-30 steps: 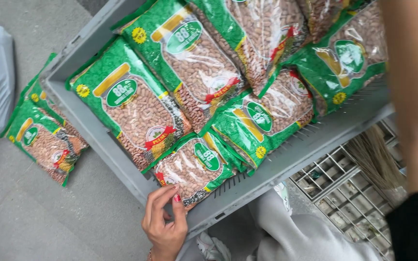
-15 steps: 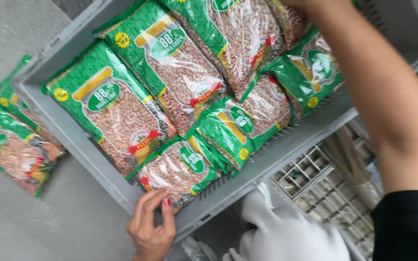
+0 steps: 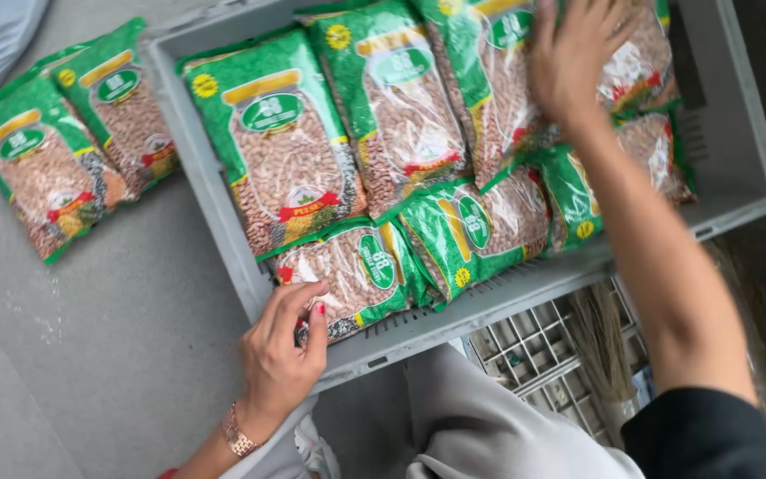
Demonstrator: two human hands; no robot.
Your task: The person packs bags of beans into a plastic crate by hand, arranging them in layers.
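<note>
While the grey plastic crate [image 3: 738, 168] is being gripped at its near corner by the left hand [image 3: 285, 355], with the fingers curled over the rim and resting on the nearest bean packet [image 3: 347, 275], the right hand [image 3: 574, 53] is being spread flat, fingers splayed, over the packets at the far side of the crate. Nothing is being pinched by either hand.

Risk is being judged as follows: the packets are being kept in overlapping, slanted layers, and their film is looking glossy and slick, so a packet is likely to be slid off or dragged askew if the crate is being tilted or the top layer is being pushed sideways. A seam could also be strained where the beans are being pressed hard under the palm.

Each packet is being seen as a flat, pillow-like pouch of green film with a clear window, lumpy with small brownish beans. The crate walls are being shown as rigid, smooth and slotted near the base. Two more packets [image 3: 73, 133] are lying outside the crate on the matt grey floor [image 3: 117, 355], just beside its left wall. A wire grid [image 3: 543, 346] is being glimpsed under the near rim.
</note>
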